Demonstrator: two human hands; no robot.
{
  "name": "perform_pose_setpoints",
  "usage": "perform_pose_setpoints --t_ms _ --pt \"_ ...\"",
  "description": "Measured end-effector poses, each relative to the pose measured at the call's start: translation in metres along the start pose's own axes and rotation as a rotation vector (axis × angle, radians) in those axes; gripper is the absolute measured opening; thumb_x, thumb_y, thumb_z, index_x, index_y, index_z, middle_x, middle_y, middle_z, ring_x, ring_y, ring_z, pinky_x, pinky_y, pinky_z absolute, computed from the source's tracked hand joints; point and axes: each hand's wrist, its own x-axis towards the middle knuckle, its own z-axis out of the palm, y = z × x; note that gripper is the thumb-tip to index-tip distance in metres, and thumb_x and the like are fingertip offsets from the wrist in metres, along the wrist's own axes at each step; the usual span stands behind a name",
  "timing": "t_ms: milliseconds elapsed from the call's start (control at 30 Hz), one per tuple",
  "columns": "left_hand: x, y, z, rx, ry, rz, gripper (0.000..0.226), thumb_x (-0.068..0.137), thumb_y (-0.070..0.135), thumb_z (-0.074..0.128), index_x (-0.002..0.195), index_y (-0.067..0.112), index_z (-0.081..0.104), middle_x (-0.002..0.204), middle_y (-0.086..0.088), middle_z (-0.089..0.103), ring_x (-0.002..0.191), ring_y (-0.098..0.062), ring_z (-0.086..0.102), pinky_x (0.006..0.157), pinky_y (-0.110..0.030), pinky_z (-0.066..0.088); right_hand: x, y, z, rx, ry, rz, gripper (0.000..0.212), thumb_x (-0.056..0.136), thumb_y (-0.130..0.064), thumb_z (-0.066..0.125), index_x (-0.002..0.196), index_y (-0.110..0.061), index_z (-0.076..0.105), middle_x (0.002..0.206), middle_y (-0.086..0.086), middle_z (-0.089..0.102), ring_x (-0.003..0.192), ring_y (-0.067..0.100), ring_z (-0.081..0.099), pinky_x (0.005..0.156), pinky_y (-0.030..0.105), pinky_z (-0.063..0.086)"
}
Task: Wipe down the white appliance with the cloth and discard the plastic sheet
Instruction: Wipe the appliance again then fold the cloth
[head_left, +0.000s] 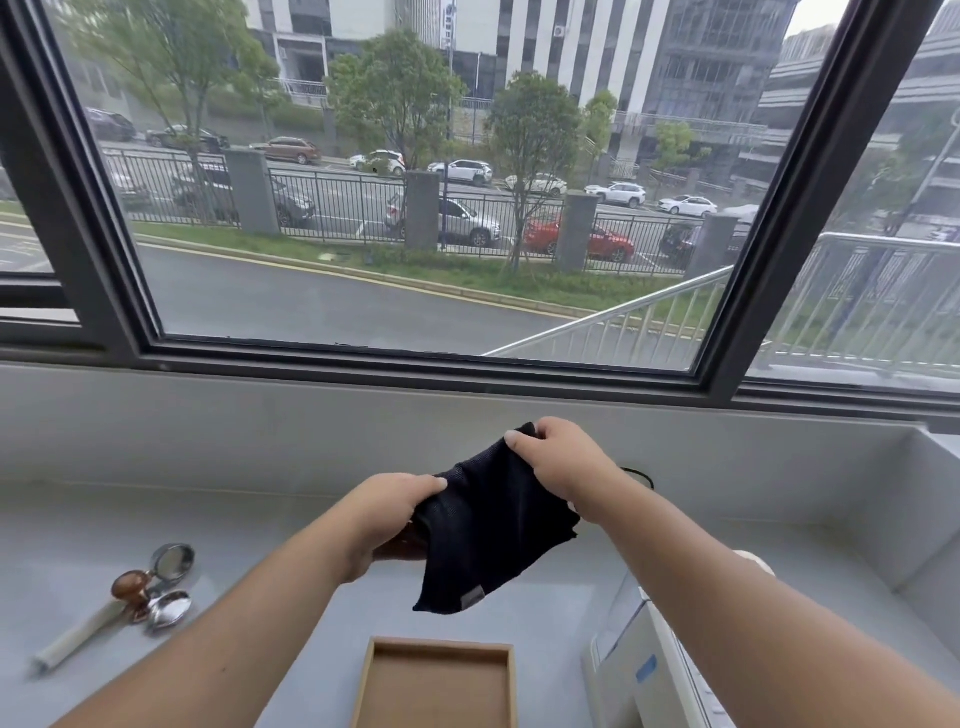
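Note:
A black cloth with a small grey tag at its lower corner hangs in the air over the grey counter. My left hand grips its left edge and my right hand pinches its upper right corner. The white appliance sits at the lower right, partly hidden under my right forearm; a blue sticker shows on its side. I see no plastic sheet that I can tell apart.
A shallow wooden tray lies at the bottom centre. A metal strainer, a brown-knobbed tool and a spoon lie at the left on the grey counter. A black cord pokes out behind my right wrist. A large window stands beyond.

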Motion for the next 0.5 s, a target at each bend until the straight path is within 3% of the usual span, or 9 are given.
perform_pose_setpoints --t_ms 100,200,300,400,500 --pt "0.000 0.004 0.011 -0.087 0.008 -0.053 0.033 0.104 0.034 0.060 0.109 0.006 0.078 0.090 -0.014 0.082 0.076 -0.027 0.079 0.072 -0.037 0.066 -0.009 -0.007 0.014 -0.028 -0.046 -0.099 0.039 0.092 -0.049 0.067 0.098 -0.011 0.064 0.094 0.012 0.073 0.083 0.028 0.070 0.074 0.043 0.058" --pt "0.001 0.007 0.018 -0.149 0.024 -0.058 0.036 0.105 0.037 0.058 0.110 0.007 0.078 0.099 -0.017 0.082 0.094 -0.034 0.080 0.076 -0.038 0.066 -0.017 -0.009 0.025 -0.067 -0.148 -0.175 0.027 0.091 -0.046 0.070 0.094 -0.020 0.062 0.093 0.003 0.072 0.086 0.022 0.070 0.081 0.043 0.059" --pt "0.000 0.010 0.022 -0.232 0.024 -0.045 0.035 0.106 0.035 0.057 0.111 0.009 0.078 0.094 -0.012 0.083 0.086 -0.030 0.081 0.073 -0.037 0.064 -0.024 -0.007 0.033 -0.062 -0.229 -0.190 0.023 0.090 -0.045 0.072 0.095 -0.025 0.060 0.095 0.001 0.073 0.086 0.020 0.072 0.083 0.043 0.060" --pt "-0.001 0.011 0.023 -0.291 -0.027 -0.030 0.035 0.103 0.031 0.055 0.113 0.007 0.078 0.093 -0.009 0.081 0.084 -0.027 0.080 0.081 -0.038 0.062 -0.027 -0.005 0.034 0.008 -0.282 -0.186 0.037 0.080 -0.049 0.080 0.101 -0.027 0.059 0.100 0.002 0.074 0.092 0.021 0.075 0.087 0.045 0.062" --pt "-0.003 0.011 0.022 -0.390 -0.120 -0.017 0.034 0.098 0.024 0.054 0.117 0.005 0.075 0.098 -0.007 0.079 0.085 -0.024 0.076 0.092 -0.039 0.059 -0.026 -0.001 0.031 -0.075 -0.281 -0.217 0.039 0.076 -0.039 0.079 0.104 -0.030 0.054 0.100 -0.001 0.070 0.085 0.017 0.071 0.078 0.039 0.062"
